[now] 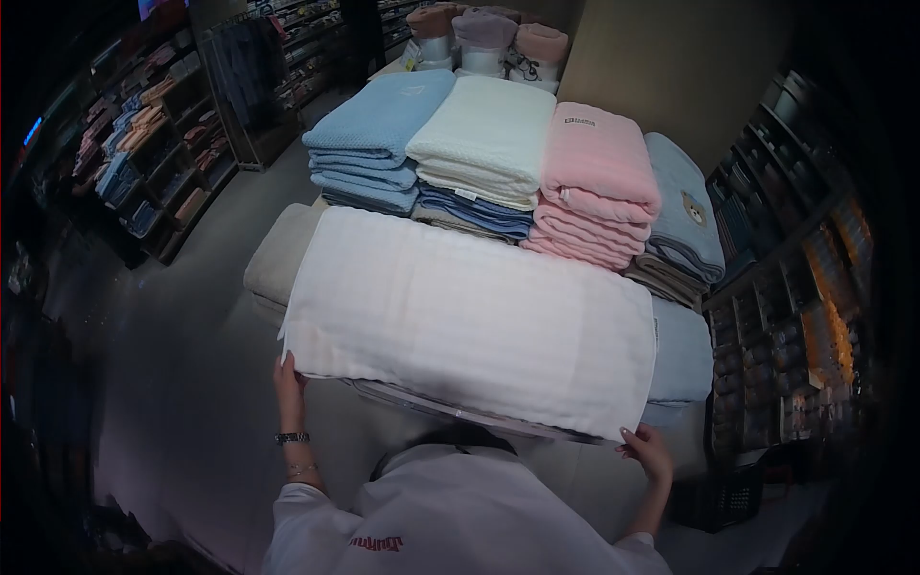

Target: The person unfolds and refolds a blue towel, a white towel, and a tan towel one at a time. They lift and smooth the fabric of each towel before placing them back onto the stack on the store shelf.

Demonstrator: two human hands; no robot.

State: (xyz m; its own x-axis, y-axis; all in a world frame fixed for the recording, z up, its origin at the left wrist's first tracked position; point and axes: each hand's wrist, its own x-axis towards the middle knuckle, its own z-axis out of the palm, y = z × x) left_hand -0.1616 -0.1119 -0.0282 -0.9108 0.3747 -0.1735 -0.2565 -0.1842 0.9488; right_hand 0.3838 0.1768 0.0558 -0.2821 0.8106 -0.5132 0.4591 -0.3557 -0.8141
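A wide white towel [470, 316] lies spread out over the front of the towel display, its near edge running between my two hands. My left hand [289, 372] pinches its near left corner. At the near right corner, the fingers of my right hand [647, 448] are closed on the same towel. Beneath the white towel, parts of a grey towel [273, 254] show on the left and a light blue towel [682, 355] on the right. What else lies under it is mostly hidden.
Behind stand folded stacks: blue [379, 120], cream [484, 134], pink [599, 163] and grey-blue with a bear patch [682, 206]. Rolled towels [484, 43] stand farther back. Shelves [177, 163] are at left, more [767, 355] at right. A dark basket [724, 498] sits low right.
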